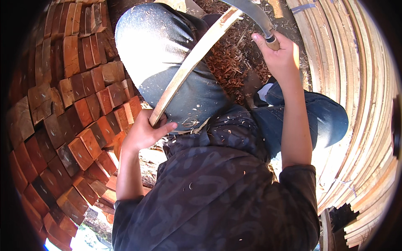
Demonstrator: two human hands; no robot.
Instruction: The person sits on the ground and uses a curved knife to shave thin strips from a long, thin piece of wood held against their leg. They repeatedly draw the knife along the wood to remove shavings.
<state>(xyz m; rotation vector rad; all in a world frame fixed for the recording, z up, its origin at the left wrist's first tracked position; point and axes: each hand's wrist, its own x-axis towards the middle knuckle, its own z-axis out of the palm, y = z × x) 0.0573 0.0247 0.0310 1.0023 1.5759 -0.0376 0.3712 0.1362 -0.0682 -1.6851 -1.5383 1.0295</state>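
A long, narrow wooden strip [190, 60] slants across my raised thigh, its lower end in my left hand [146, 131]. The fingers of that hand curl round the strip, with the thumb lying along my lap. In my right hand [279, 54] is the short wooden handle of a sickle [256, 16], gripped with the thumb up. Its curved grey blade arcs up and left, by the far end of the strip. Whether the blade touches the wood I cannot tell. Part of the blade runs out of view at the top.
Stacked reddish wood blocks [79, 121] rise on the left. Pale long boards [356, 83] are piled on the right, close to my knee. Reddish shavings [228, 65] cover the ground between my legs, and small chips lie on my jeans [184, 94] and shirt.
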